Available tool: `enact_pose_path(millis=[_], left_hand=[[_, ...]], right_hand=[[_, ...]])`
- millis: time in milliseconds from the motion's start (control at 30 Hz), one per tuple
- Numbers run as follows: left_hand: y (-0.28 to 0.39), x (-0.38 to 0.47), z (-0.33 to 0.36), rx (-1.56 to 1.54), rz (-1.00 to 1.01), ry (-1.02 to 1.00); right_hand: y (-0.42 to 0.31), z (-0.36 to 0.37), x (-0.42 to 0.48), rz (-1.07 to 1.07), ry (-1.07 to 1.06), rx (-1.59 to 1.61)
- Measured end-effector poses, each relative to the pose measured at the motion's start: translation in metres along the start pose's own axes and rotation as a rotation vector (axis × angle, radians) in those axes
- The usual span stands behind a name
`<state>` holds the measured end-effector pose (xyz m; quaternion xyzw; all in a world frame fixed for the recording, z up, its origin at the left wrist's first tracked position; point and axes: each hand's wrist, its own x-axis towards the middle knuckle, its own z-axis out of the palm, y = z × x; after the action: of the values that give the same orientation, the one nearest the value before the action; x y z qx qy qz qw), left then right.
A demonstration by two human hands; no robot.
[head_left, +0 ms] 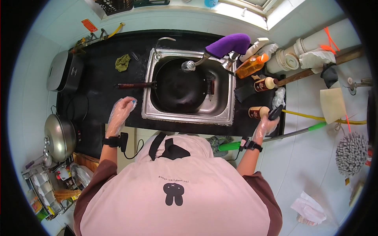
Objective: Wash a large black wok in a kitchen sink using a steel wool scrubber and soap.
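A dark wok (181, 85) lies in the stainless steel sink (220, 110), its wooden handle (134, 85) reaching left over the rim. My left hand (121, 113), in a clear plastic glove, hovers by the counter's front edge below that handle. Its fingers are curled together with a small blue spot at the tips; whether they hold something is unclear. On the right, my gloved right hand (269, 125) grips a black object (276, 112), partly hidden by the fingers. Beside it is a brown-and-cream bottle (257, 112). A similar bottle (265, 84) lies farther back.
A faucet with a purple cloth cover (229, 45) arches over the sink. Behind it are an orange detergent bottle (251, 66) and white spray bottles (255, 48). A green cloth (122, 62) rests left of the sink. A green-ended pole (295, 132) passes near my right wrist.
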<state>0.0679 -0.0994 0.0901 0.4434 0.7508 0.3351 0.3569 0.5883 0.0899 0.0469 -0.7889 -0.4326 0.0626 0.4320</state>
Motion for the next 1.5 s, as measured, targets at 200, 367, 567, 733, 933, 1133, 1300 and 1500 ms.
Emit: enact_pose_path(millis=[200, 367, 567, 733, 933, 1133, 1300, 1500], left_hand=[[-0.057, -0.038, -0.023, -0.056, -0.113, 0.195], [-0.089, -0.120, -0.016, -0.077, -0.321, 0.365], [-0.069, -0.208, -0.009, 0.132, -0.636, 0.362], [-0.048, -0.259, 0.006, -0.226, -0.966, 0.626], [-0.048, -0.257, 0.019, -0.290, -0.897, 0.697], [-0.028, -0.187, 0.008, -0.177, -0.635, 0.544], [-0.014, -0.088, 0.035, -0.427, -0.345, 0.270], [0.023, 0.030, 0.108, -1.147, -0.502, -0.323]], right_hand=[[-0.010, 0.039, -0.076, -0.103, 0.090, 0.102], [-0.040, 0.170, -0.089, -0.250, -0.761, 0.252], [0.064, 0.359, -0.058, -0.021, -0.704, -0.139], [0.021, 0.367, -0.063, 0.425, -1.026, -0.179], [-0.013, 0.338, -0.070, -0.289, -0.693, 0.213], [-0.053, 0.269, -0.076, -0.959, -0.668, -0.044], [-0.083, 0.222, -0.101, -1.163, -0.810, 0.050], [-0.125, 0.161, -0.158, -1.339, -0.906, 0.172]])
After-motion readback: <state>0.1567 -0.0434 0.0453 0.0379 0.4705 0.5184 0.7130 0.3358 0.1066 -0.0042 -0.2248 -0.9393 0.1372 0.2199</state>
